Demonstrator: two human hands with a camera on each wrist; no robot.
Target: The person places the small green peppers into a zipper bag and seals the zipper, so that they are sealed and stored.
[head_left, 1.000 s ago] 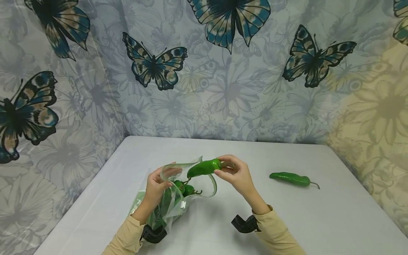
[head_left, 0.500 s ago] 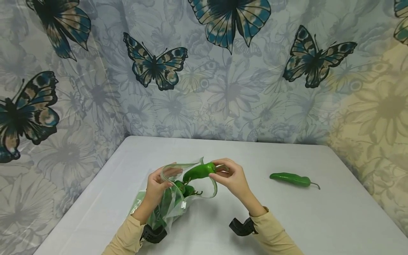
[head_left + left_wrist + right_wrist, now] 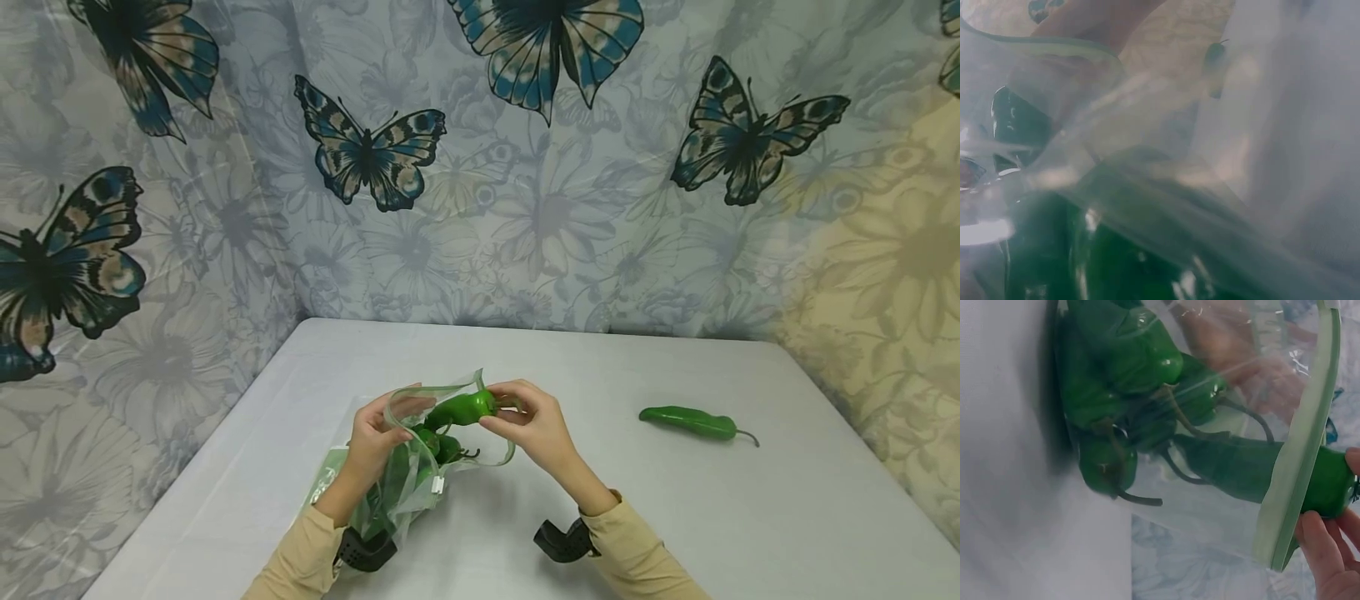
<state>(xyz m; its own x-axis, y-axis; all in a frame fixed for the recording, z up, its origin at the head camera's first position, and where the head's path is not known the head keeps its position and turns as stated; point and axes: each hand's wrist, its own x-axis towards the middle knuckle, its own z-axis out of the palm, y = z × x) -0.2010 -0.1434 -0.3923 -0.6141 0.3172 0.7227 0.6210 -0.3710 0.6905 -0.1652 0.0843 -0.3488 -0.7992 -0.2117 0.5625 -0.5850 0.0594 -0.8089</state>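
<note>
A clear zip bag (image 3: 411,492) with a green rim lies on the left half of the table, several green peppers (image 3: 1141,356) inside it. My left hand (image 3: 375,433) pinches the rim and keeps the mouth apart. With thumb and fingers, my right hand (image 3: 531,417) holds a green pepper (image 3: 459,409) by its stem end. The right wrist view shows this pepper's tip and much of its body inside the bag, while its stem end stays outside the rim. In the left wrist view the plastic blurs most of the scene.
Another long green pepper (image 3: 693,422) lies on the right of the white table (image 3: 585,350), its stem pointing right. Behind the table hangs a butterfly-patterned cloth (image 3: 555,217). Black straps (image 3: 562,542) sit at both wrists.
My right hand has moved left and slightly down, carrying the pepper deeper into the bag's mouth. The left hand keeps its hold on the rim, and the pepper on the table stays put.
</note>
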